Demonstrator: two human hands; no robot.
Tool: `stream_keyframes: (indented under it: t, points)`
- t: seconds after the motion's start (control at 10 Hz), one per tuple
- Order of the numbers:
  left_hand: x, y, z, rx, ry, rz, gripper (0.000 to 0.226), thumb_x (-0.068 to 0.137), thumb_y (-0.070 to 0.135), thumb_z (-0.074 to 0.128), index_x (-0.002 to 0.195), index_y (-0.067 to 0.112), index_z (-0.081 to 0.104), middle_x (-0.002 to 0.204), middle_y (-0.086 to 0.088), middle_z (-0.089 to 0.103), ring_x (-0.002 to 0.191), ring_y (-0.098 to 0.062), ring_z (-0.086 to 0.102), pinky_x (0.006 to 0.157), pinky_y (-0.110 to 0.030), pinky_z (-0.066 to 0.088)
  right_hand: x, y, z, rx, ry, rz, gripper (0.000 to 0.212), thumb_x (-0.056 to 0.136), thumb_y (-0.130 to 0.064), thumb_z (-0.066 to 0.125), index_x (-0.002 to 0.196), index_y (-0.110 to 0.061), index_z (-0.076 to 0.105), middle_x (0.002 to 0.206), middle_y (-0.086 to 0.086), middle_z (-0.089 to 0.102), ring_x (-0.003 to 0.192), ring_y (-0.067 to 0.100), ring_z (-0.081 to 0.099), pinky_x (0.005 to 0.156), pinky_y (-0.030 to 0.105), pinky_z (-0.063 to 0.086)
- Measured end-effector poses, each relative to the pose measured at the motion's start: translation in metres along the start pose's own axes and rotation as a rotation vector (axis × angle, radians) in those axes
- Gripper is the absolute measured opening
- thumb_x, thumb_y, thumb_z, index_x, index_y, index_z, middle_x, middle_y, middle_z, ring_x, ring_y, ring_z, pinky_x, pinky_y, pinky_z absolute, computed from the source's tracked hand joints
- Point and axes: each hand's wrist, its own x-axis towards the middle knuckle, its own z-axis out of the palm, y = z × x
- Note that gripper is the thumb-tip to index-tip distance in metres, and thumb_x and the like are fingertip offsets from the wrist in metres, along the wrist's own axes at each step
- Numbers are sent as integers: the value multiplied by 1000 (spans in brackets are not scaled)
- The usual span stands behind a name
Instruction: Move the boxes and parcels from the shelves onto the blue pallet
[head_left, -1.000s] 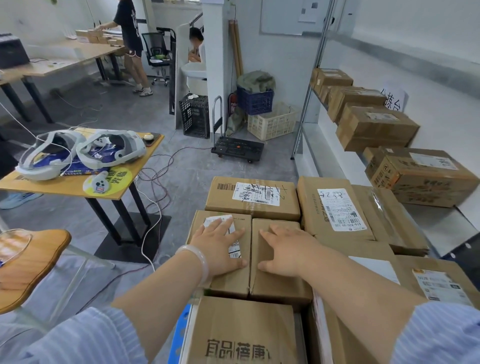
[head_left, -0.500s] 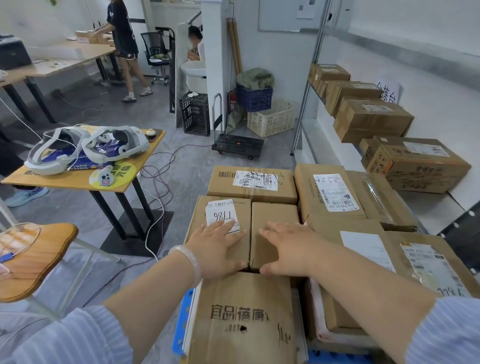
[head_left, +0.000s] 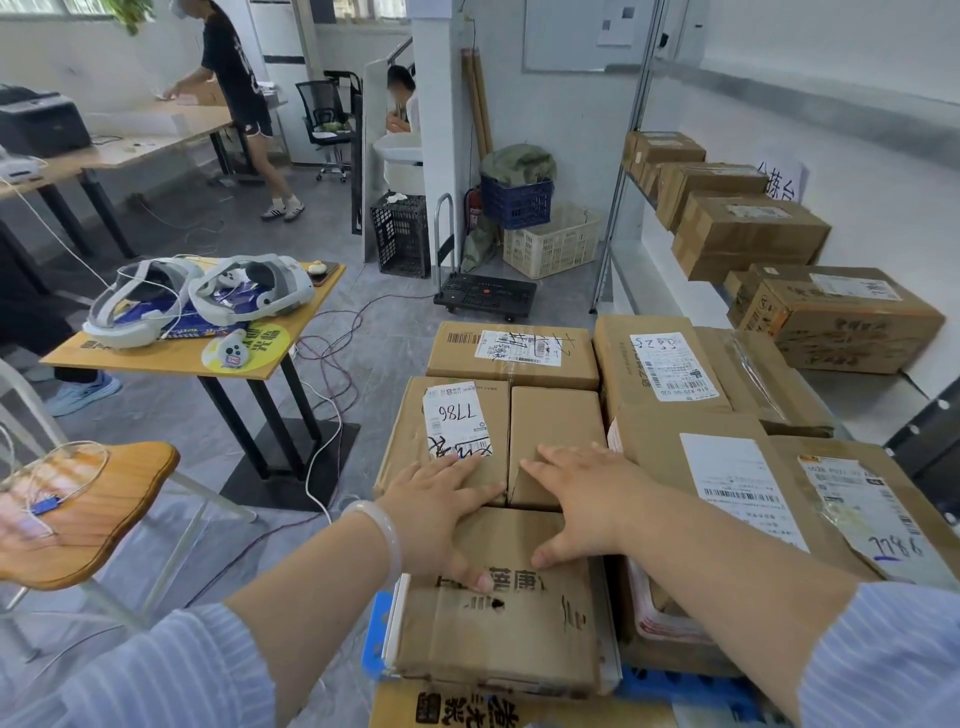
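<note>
The left hand (head_left: 441, 501) and right hand (head_left: 587, 499) were laid flat, gripping nothing, on the labelled box (head_left: 410, 415) and plain box (head_left: 556, 426), which were best squared snugly, apparently against the front box (head_left: 519, 639).

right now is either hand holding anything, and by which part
Nothing is gripped. The left hand lies flat on the near end of the labelled box, the right hand flat on the plain box beside it.
</note>
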Motion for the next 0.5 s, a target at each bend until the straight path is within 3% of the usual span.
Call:
stream_keyframes:
  t: [0.3, 0.5]
  points:
    - [-8, 8, 1, -17, 25, -58, 104, 67, 80, 57, 150, 44, 4, 162, 3, -9, 148, -20, -10, 119, -47, -2, -12, -2, 0, 23, 87, 3, 106, 71, -75, 58, 153, -30, 10, 162, 1, 6, 147, 20, 10, 118, 45, 2]
    - [-31, 40, 0, 39, 117, -116, 96, 73, 79, 50, 150, 45, 3, 162, 4, -7, 147, -18, -11, 118, -53, 4, -47, 1, -8, -14, 212, 42, 93, 80, -74, 48, 153, -30, 10, 162, 3, 8, 147, 21, 9, 117, 47, 1]
